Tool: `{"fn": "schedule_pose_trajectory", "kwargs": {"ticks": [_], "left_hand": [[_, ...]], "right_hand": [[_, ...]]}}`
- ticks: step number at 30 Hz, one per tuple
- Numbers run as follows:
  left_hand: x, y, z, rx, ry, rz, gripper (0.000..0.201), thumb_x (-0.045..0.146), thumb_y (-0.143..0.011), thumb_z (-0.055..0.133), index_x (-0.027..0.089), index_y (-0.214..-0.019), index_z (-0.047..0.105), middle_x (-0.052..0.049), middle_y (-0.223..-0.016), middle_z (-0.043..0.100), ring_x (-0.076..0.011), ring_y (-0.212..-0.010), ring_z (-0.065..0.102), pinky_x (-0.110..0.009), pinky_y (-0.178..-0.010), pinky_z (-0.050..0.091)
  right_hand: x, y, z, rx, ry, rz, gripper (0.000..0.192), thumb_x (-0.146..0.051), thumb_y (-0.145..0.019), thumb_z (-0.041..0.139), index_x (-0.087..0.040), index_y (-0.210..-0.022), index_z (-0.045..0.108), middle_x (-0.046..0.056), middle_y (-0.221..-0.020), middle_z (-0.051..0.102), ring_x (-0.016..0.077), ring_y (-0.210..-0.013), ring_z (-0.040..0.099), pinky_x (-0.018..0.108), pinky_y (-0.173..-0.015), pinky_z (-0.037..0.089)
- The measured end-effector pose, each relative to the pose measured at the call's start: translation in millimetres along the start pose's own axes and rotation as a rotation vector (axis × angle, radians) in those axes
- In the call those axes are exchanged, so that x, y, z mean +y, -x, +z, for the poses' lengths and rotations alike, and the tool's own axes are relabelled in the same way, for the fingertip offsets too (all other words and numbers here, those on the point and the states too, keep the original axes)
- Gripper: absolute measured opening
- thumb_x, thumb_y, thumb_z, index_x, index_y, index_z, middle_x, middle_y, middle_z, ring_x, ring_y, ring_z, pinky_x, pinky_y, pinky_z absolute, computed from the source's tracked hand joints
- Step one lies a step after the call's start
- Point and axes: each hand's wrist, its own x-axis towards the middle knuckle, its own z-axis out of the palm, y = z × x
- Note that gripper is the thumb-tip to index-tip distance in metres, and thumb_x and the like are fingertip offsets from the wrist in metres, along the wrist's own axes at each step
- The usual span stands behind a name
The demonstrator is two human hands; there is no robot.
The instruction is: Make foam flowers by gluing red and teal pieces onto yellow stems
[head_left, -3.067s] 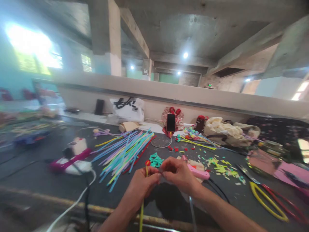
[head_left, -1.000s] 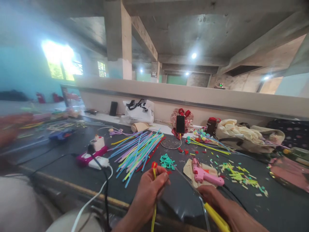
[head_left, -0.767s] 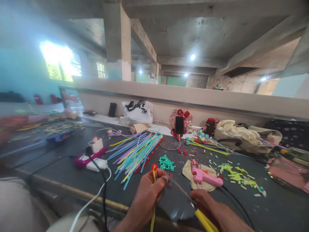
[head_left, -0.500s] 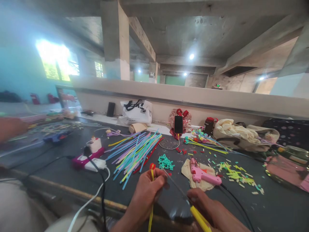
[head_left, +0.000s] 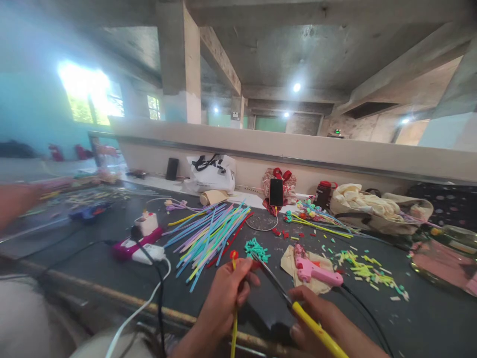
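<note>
My left hand (head_left: 229,293) pinches a thin yellow stem (head_left: 234,328) that stands upright, with a small red piece (head_left: 233,254) at its top. Yellow-handled scissors (head_left: 278,282) with long, narrow metal blades are in my right hand (head_left: 320,313), fingers wrapped around the handle. Their tips point at a small pile of turquoise pieces (head_left: 257,248), just right of my left fingers; whether they touch it I cannot tell. Beside my right hand, a pink glue gun (head_left: 316,272) lies on a beige cloth (head_left: 288,261).
Long coloured stems (head_left: 210,238) lie spread behind my left hand. A power strip (head_left: 137,243) with cords sits at left. Yellow and pale cut bits (head_left: 361,268) lie at right, near a clear container (head_left: 443,263). A phone (head_left: 276,192) stands at the back. Another person's blurred arm (head_left: 17,204) shows far left.
The scissors' tips have moved forward from beside my left fingers to the turquoise pile. My left fingers have shifted slightly, still holding the yellow stem.
</note>
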Motion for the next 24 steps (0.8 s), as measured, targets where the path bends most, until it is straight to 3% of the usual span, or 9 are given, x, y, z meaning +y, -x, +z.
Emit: {"fn": "schedule_pose_trajectory", "kwargs": {"ticks": [4,8,14,19,24], "left_hand": [[2,-2,-1.6,0.002,0.070,-0.063,0.028,0.040,-0.066,0.054,0.012,-0.068,0.056,0.000,-0.046,0.057,-0.0005,-0.023,0.028,-0.016,-0.028,0.008],[-3,-2,-3.9,-0.044,0.041,-0.012,0.026,0.038,-0.066,0.056,0.012,-0.065,0.055,0.000,-0.045,0.057,0.0000,-0.024,0.027,-0.015,-0.029,0.009],[-12,-5,-6.7,-0.022,-0.097,0.034,0.022,0.032,-0.060,0.063,0.014,-0.060,0.050,0.004,-0.044,0.053,-0.0001,-0.028,0.026,-0.015,-0.030,0.012],[-14,-9,-8.1,0.011,-0.176,0.043,0.020,0.032,-0.060,0.061,0.015,-0.060,0.051,0.004,-0.043,0.052,-0.0013,-0.029,0.027,-0.015,-0.031,0.014],[-18,-15,-12.2,-0.004,-0.226,0.051,0.018,0.032,-0.062,0.058,0.015,-0.061,0.052,0.006,-0.040,0.050,-0.0022,-0.027,0.028,-0.016,-0.031,0.014]], "right_hand": [[2,4,-2,-0.025,-0.152,0.008,0.031,-0.047,-0.070,0.054,-0.022,-0.087,0.048,-0.005,-0.064,0.043,0.0080,-0.058,0.044,0.015,-0.052,0.036],[-4,5,2,-0.031,-0.218,0.037,0.031,-0.048,-0.069,0.055,-0.022,-0.085,0.048,-0.005,-0.065,0.042,0.0073,-0.056,0.042,0.015,-0.050,0.035],[-2,0,5,-0.013,-0.182,0.058,0.035,-0.046,-0.067,0.057,-0.020,-0.089,0.046,-0.005,-0.062,0.044,0.0065,-0.053,0.042,0.015,-0.047,0.032],[9,-5,6,0.010,-0.132,0.087,0.037,-0.046,-0.067,0.057,-0.020,-0.090,0.046,-0.006,-0.057,0.044,0.0058,-0.049,0.041,0.015,-0.046,0.031],[5,-9,9,0.018,-0.092,0.124,0.032,-0.044,-0.067,0.056,-0.020,-0.086,0.044,-0.007,-0.054,0.041,0.0061,-0.048,0.040,0.015,-0.045,0.030]]}}
